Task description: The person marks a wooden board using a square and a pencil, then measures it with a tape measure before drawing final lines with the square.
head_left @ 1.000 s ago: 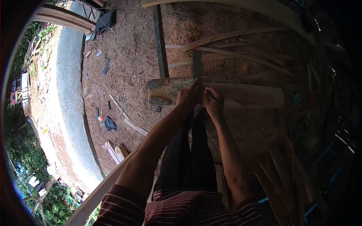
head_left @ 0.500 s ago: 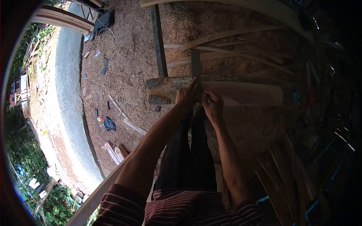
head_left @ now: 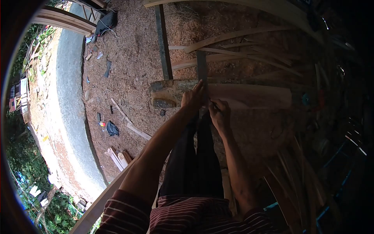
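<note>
A flat grey strip (head_left: 201, 64), perhaps the blade of a square or a ruler, lies crosswise over a rough-edged wooden plank (head_left: 249, 96). My left hand (head_left: 192, 96) grips the strip against the plank, its fingers stretched along the strip's left side. Just right of the strip, my right hand (head_left: 220, 112) is closed, fingertips pinched close to the plank's near edge. Whatever it may hold is too small and dark to make out. The pale planed face of the plank shows to the right, with a brown knotty end at the left.
Wood shavings cover the ground (head_left: 132, 78). Beyond the plank lie a dark upright beam (head_left: 163, 43) and several thin wooden strips (head_left: 233, 41). A black bag (head_left: 112, 128) and offcuts (head_left: 119, 158) lie to the left, by a concrete strip (head_left: 72, 89). Boards (head_left: 286, 195) lean at lower right.
My right hand has slid slightly toward my body beside the strip, and its wrist has turned a little. The left hand and the strip stay nearly in place.
</note>
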### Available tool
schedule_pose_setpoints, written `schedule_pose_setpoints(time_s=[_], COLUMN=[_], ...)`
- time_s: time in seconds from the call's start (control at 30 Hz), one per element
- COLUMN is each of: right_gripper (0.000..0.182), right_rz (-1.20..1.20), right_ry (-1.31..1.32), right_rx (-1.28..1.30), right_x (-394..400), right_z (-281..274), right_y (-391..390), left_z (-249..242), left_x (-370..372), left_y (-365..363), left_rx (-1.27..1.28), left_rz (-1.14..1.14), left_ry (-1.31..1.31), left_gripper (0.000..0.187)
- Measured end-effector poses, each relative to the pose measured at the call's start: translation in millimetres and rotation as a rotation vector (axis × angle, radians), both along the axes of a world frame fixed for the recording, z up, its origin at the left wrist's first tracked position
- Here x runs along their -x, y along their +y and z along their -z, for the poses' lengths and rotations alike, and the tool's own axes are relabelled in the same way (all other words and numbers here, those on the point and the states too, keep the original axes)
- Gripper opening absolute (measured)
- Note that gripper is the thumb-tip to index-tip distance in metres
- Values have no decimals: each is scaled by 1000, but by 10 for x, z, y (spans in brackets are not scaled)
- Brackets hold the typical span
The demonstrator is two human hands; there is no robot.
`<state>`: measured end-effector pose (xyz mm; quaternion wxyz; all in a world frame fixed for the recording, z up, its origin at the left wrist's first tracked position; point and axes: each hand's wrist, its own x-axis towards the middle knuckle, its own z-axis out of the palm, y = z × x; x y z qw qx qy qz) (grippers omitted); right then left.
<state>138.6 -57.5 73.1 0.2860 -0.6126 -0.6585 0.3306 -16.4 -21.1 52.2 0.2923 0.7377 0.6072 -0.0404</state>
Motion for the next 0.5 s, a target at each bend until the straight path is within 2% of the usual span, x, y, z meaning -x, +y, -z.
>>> schedule_pose_setpoints(time_s=[0.1, 0.17, 0.27, 0.4, 0.47, 0.5], right_gripper=[18, 16, 14, 15, 12, 12], right_rz=[13, 36, 20, -17, -42, -44], right_ry=[18, 162, 221, 94, 84, 83], right_rx=[72, 79, 125, 156, -140, -141], right_x=[24, 59, 50, 3, -2, -18], right_z=[-108, -259, -212, -187, -94, -108], right_y=[-15, 12, 11, -68, -115, -132], left_z=[9, 12, -5, -49, -86, -89], left_x=[3, 1, -17, -22, -20, -19], left_y=[-21, -3, 15, 18, 24, 18], left_rx=[-52, -23, 11, 21, 10, 4], left_rz=[7, 4, 2, 39, 48, 57], left_ry=[-8, -4, 11, 60, 64, 71], left_gripper=[84, 83, 83, 84, 85, 86])
